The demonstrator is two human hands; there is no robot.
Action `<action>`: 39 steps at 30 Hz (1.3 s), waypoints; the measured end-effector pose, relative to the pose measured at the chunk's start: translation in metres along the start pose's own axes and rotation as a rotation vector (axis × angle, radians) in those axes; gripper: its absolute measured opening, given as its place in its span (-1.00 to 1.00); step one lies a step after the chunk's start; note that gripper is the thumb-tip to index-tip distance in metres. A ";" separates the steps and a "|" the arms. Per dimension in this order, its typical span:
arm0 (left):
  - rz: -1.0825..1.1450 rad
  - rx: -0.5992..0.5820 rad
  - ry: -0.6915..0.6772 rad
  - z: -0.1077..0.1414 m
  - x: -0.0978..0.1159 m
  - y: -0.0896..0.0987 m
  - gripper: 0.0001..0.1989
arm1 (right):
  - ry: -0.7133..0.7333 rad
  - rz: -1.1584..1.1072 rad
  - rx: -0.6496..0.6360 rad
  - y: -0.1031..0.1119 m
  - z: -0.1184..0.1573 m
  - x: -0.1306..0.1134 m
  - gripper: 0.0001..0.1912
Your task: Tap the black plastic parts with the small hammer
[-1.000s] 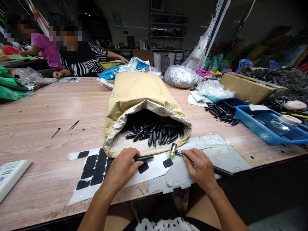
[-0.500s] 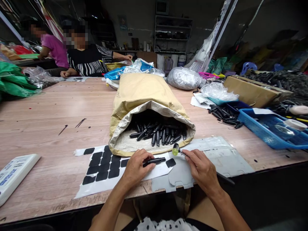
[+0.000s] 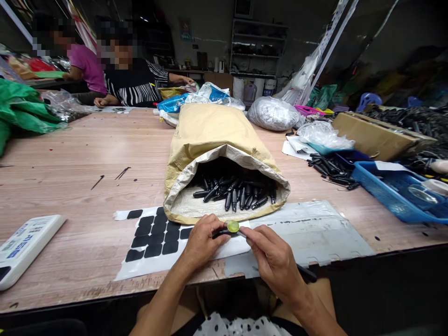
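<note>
Near the table's front edge my left hand (image 3: 203, 239) pinches a black tube-like part (image 3: 224, 232) above white paper. My right hand (image 3: 275, 254) grips a small mallet whose yellow-green head (image 3: 233, 226) overlaps the part in view; whether they touch I cannot tell. The mallet's black handle end sticks out below my right hand. Just behind both hands lies an open tan sack (image 3: 217, 126) with many black parts (image 3: 241, 193) in its mouth. Black rounded squares (image 3: 153, 249) cover the white sheet (image 3: 128, 270) at the left.
A white device (image 3: 31, 247) lies at the left edge. To the right are a blue basket (image 3: 392, 196), loose black parts (image 3: 327, 165) and a cardboard box (image 3: 374, 135). A grey sheet (image 3: 315, 233) is under my right side. Two people sit at the far left, near a green bag (image 3: 28, 109).
My right hand has moved left with the mallet, bringing its head from right of the black part to over it. The whole view has shifted slightly.
</note>
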State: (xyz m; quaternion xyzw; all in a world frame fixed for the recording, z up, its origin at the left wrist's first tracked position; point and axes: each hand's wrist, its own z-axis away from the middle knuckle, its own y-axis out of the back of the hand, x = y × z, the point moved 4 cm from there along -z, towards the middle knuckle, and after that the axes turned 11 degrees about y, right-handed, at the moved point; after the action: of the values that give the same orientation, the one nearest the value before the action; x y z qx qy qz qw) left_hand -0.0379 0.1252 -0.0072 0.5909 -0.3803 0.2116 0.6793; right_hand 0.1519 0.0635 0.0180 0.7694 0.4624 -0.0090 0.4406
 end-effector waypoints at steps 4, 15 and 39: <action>0.005 0.008 0.004 0.000 0.000 -0.001 -0.94 | -0.014 0.052 -0.064 -0.005 0.004 0.003 -0.51; 0.006 0.027 0.023 -0.001 -0.004 -0.002 -0.85 | -0.070 0.021 -0.016 0.008 0.011 0.010 -0.58; 0.024 -0.026 0.068 -0.001 0.000 0.001 -0.84 | -0.136 0.399 0.026 0.030 0.033 0.079 -0.76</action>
State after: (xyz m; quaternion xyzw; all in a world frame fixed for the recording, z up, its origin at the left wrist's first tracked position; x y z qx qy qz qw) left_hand -0.0380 0.1265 -0.0069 0.5700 -0.3665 0.2347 0.6969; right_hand 0.2320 0.0913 -0.0150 0.8491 0.2697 0.0206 0.4537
